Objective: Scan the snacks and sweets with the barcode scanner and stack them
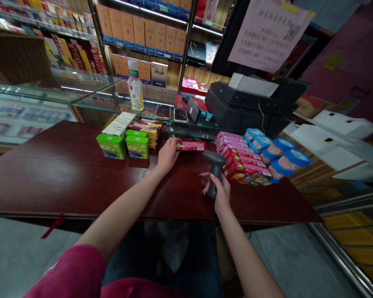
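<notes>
Left hand point(168, 155): I record the fingers closed on the near end of a slim red pack point(191, 145), which lies level, its length running to the right, at the far side of the dark wooden counter point(49, 174). I cannot tell whether the pack rests on the wood or is held just clear of it. Right hand point(220, 191): clamped round the handle of a grey scanner point(214, 162), held upright, its head near the pack but apart from it. Just right of the scanner stands a stack of red and pink boxes point(244, 165), with blue-lidded tubs point(281, 151) behind. Two green tins point(124, 146) sit left of the left hand, near but apart. Beyond the pack the edge of a glass case point(93, 105) closes off the far side. Bare wood lies between the two hands and widely to the left; the counter's near edge runs under both forearms.
</notes>
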`<state>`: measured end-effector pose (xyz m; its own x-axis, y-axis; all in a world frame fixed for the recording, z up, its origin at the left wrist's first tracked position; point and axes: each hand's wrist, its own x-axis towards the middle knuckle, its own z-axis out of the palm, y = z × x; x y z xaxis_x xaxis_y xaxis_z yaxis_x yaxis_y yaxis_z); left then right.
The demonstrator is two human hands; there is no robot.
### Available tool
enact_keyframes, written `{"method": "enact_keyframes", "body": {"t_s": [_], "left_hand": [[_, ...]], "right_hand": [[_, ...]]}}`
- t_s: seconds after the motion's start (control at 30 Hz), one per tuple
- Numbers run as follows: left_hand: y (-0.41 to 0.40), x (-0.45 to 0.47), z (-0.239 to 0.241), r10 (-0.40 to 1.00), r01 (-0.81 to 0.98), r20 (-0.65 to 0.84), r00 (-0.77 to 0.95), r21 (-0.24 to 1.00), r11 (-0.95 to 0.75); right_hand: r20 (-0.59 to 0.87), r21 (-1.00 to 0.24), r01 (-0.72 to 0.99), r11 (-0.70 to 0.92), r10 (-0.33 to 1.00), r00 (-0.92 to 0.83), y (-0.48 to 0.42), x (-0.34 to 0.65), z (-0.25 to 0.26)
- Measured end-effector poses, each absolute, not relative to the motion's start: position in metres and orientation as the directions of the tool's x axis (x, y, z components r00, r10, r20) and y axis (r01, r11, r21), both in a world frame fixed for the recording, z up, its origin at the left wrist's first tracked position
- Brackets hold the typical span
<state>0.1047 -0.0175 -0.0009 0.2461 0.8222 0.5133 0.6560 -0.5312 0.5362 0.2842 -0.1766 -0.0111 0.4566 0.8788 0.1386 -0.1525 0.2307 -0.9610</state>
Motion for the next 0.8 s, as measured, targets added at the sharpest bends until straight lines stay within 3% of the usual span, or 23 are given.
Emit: {"method": "enact_keyframes", "body": {"t_s": [0.5,0.8], "left_hand": [[-0.020,0.100,-0.005,0.793,0.602,0.559,0.243,0.554,-0.575],[-0.058,0.082,-0.003,0.621,0.407,0.559,0.549,0.470,-0.783]], "right_hand": [[0.171,-0.940,-0.167,0.297,0.834,0.524,-0.181,0.283,-0.006],[0.262,-0.891,-0.128,0.435,0.725,0.637,-0.220,0.289,0.010]]}}
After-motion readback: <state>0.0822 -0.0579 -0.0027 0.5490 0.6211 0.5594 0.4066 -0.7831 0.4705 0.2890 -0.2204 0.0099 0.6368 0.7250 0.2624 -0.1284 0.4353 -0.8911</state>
